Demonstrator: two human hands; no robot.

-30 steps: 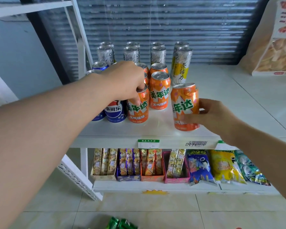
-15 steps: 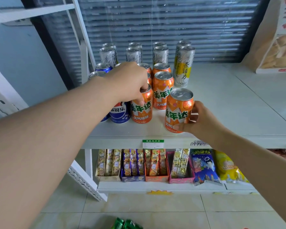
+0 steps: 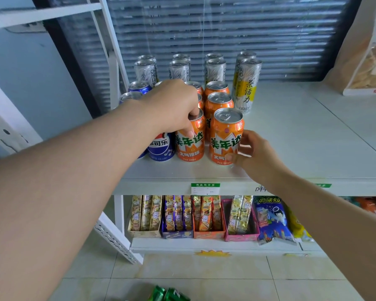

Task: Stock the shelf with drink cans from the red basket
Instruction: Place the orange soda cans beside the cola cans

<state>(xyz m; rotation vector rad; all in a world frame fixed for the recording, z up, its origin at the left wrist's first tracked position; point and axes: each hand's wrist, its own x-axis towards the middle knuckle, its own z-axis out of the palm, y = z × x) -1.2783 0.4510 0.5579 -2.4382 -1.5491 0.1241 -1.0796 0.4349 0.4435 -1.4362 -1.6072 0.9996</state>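
Observation:
An orange drink can (image 3: 225, 137) stands upright on the white shelf (image 3: 291, 148), at the front of a row of orange cans. My right hand (image 3: 251, 153) holds it low on its right side, thumb on the front. My left hand (image 3: 172, 107) grips the top of the neighbouring orange can (image 3: 190, 144) from above. Blue cola cans (image 3: 161, 148) stand to the left, tall silver cans (image 3: 215, 70) behind. The red basket is out of view.
A tall yellow-and-silver tea can (image 3: 246, 83) stands behind the orange row. A large snack bag (image 3: 369, 51) leans at the shelf's far right. Snack boxes (image 3: 206, 216) and bags (image 3: 271, 220) fill the lower shelf. Green cans (image 3: 167, 294) show at the bottom edge.
My right hand has carried the orange can leftwards and set it down on the shelf beside the other orange cans. My left hand has stayed on its can.

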